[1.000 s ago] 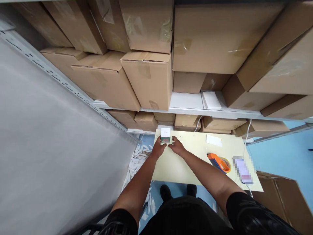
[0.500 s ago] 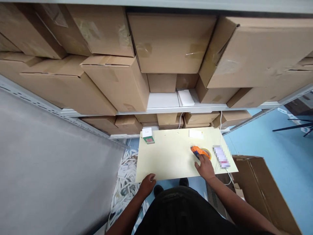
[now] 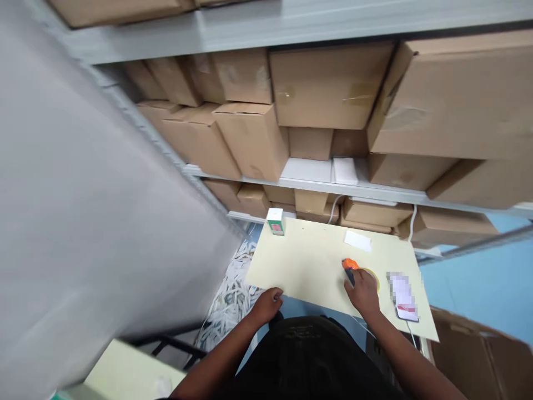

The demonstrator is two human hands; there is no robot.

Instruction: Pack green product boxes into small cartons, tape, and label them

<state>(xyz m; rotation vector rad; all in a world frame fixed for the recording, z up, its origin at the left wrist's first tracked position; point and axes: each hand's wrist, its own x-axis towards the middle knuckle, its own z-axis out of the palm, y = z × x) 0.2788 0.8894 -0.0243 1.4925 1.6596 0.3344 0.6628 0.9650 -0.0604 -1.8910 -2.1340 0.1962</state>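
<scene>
My right hand (image 3: pixel 364 290) closes over the orange tape dispenser (image 3: pixel 350 265), close to the near edge of the worktop (image 3: pixel 308 261), and hides most of it. My left hand (image 3: pixel 268 303) touches that edge further left; its grip I cannot tell.

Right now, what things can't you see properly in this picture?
Head view:
- Tape dispenser: the right hand covers most of it, so its grip is unclear.
- Phone: screen pixelated out.
- Small box: print too small and blurred.
- Left hand: curled by the table edge; contact unclear.
- Top cardboard boxes: cut off by the upper frame edge.
</scene>
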